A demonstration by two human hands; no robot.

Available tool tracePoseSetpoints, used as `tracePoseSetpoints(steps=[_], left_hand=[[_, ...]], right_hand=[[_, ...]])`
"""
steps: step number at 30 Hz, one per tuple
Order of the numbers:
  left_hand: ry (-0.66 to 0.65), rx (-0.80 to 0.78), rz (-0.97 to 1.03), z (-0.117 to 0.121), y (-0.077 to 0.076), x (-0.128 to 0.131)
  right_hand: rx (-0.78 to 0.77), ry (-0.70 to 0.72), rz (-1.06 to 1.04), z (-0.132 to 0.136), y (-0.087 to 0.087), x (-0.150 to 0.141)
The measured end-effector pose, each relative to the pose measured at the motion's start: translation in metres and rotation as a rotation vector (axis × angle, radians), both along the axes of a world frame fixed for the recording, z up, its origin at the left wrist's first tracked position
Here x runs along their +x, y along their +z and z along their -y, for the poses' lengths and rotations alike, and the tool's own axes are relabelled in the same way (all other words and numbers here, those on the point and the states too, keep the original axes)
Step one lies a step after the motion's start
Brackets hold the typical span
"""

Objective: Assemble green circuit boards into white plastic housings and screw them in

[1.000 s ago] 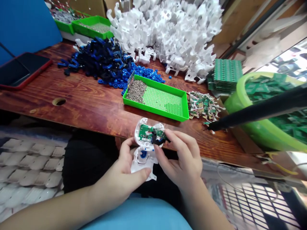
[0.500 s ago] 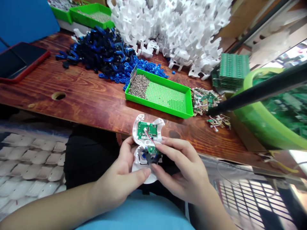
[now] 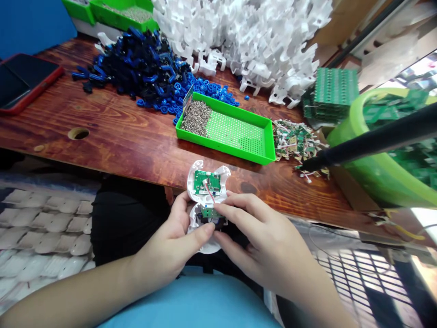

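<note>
My left hand is closed round the side of a white plastic housing, its thumb pressing the lower half. The housing's upper half carries a green circuit board. A thin red and white wire runs from that board toward a smaller green board in the lower half. My right hand has its fingertips closed at the small board's edge, with the thumb near a black part below it. My fingers partly hide the lower half.
Beyond the hands, a green tray holds small screws. Behind lie blue and black parts and heaped white housings. At right are wired boards, stacked green boards, a green tub and a black bar.
The small green board has shifted and turned over the black part in the lower half, with my right fingers at it. Both hands and the housing sit slightly higher in view.
</note>
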State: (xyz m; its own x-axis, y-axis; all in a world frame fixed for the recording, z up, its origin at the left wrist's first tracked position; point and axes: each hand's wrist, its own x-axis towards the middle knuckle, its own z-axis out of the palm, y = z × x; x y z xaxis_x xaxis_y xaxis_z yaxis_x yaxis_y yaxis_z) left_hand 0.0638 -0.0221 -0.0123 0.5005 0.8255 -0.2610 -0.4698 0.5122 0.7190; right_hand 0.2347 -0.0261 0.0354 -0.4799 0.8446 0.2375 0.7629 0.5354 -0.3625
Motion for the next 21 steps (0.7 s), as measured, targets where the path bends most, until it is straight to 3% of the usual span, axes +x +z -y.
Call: tracePoseSetpoints(steps=[14, 18, 21], left_hand=[[0.069, 0.119, -0.137, -0.003, 0.000, 0.001], [0.087, 0.090, -0.188, -0.003, 0.000, 0.000], [0.120, 0.049, -0.270, 0.001, -0.010, -0.008]], right_hand=[[0.068, 0.016, 0.072, 0.001, -0.004, -0.014], [0.042, -0.058, 0.035, 0.002, -0.005, -0.019], [0.024, -0.061, 0.010, 0.002, -0.004, -0.024]])
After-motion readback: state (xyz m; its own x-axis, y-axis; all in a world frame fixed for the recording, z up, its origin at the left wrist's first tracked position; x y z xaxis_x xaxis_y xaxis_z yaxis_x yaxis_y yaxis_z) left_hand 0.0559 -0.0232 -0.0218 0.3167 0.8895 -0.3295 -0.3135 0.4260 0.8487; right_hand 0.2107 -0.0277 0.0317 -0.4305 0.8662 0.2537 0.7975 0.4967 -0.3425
